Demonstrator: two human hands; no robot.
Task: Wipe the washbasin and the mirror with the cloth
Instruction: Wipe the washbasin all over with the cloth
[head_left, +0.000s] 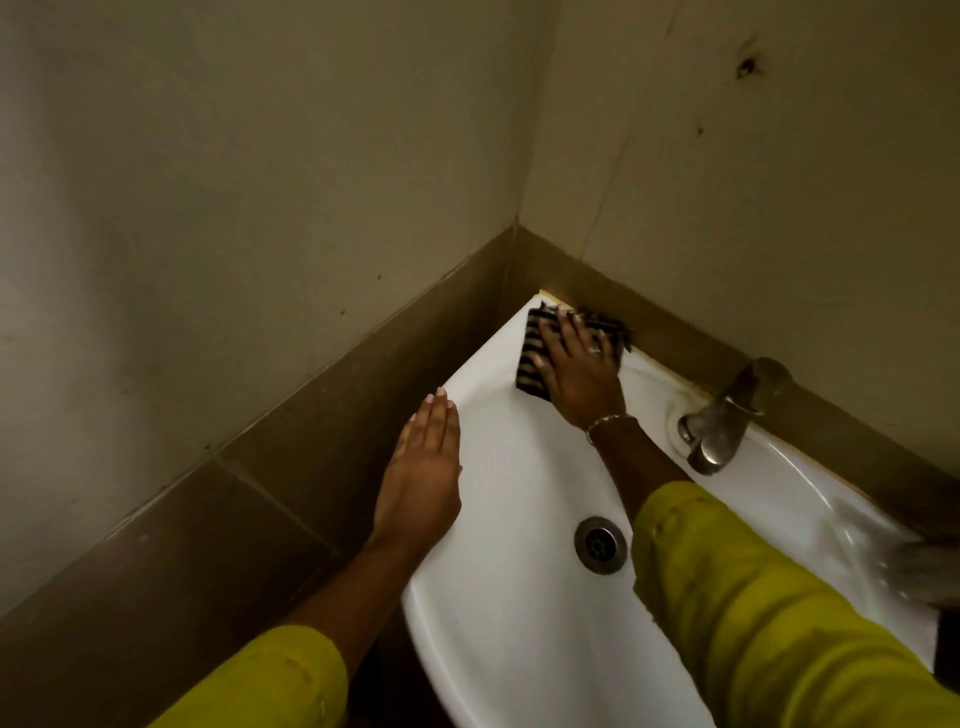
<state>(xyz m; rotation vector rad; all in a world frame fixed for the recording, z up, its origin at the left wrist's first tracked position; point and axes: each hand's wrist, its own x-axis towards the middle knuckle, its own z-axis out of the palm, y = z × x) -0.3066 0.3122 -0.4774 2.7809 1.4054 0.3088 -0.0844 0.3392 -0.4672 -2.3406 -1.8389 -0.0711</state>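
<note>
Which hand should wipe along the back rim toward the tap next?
Right. The right hand presses the cloth flat on the washbasin's back corner, nearer the tap. The left hand rests open on the left rim, holding nothing.

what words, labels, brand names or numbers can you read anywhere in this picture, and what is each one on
None: no text can be read in this view.
The washbasin shows no brand mark, the tap no lettering, and the cloth only stripes, with no label in sight.
The walls carry only stains and dark spots.
The blurred patch at the basin's right edge is too smeared to tell.
</note>
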